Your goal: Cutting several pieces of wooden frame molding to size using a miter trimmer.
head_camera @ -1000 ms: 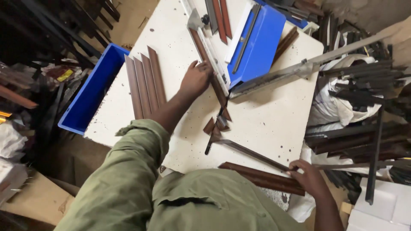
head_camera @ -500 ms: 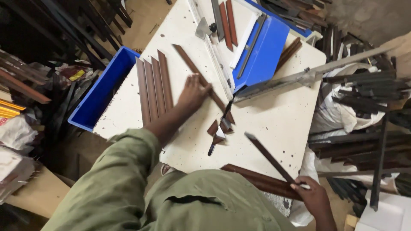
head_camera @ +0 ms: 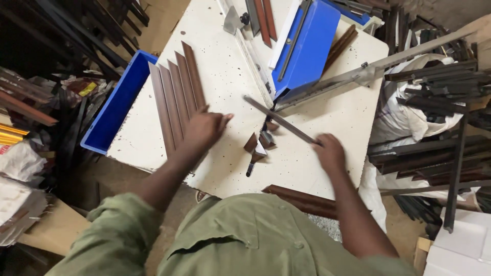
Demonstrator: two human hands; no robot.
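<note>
Four brown strips (head_camera: pixel 176 97) lie side by side on the white tabletop (head_camera: pixel 225 76), their far ends cut at a slant, and the left hand (head_camera: pixel 204 130) rests flat on their near ends with its fingers (head_camera: pixel 223 120) spread and released, grasping nothing. The right hand (head_camera: pixel 329 152) has its fingers clenched around the near end of another long dark strip (head_camera: pixel 279 120), which runs up and to the left from that hand, raised at a slant over the tabletop. Between the two hands lie a few small brown offcuts (head_camera: pixel 258 141) beside a small dark tool (its kind is too small to tell). A blue bin (head_camera: pixel 115 110) hangs at the tabletop's left edge, and a blue tray (head_camera: pixel 309 48) sits farther back near a long metal bar (head_camera: pixel 368 71). More brown strips (head_camera: pixel 302 200) lie at the near edge, just above the person's green shirt (head_camera: pixel 255 240).
</note>
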